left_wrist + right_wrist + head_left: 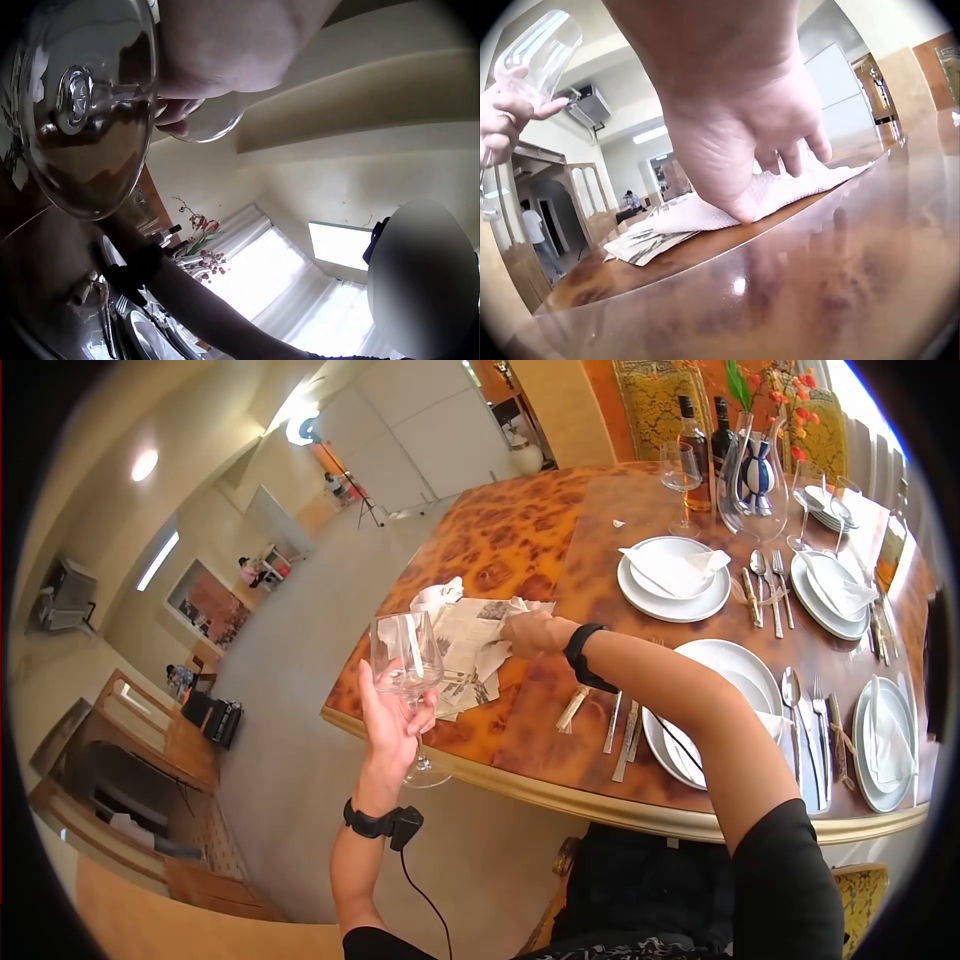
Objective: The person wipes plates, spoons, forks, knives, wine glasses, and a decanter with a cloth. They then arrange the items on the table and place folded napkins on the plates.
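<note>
My left hand (392,710) holds a clear stemmed wine glass (408,645) around the lower part of its bowl, near the table's front left corner. In the left wrist view the round foot of the glass (90,180) shows large and close. On the table my right hand (735,127) grips a white textured cloth (780,193), with the thumb on the near side and the fingers curled over the far side. Under the cloth lies a sheet of printed newspaper (470,650). A crumpled white piece (437,595) sits at the newspaper's far left edge.
Place settings with white plates (675,605), folded napkins and cutlery (765,590) fill the right of the table. Behind them stand another wine glass (681,475), dark bottles (693,450) and a glass vase (752,490). The gold table edge (480,772) runs below the left hand.
</note>
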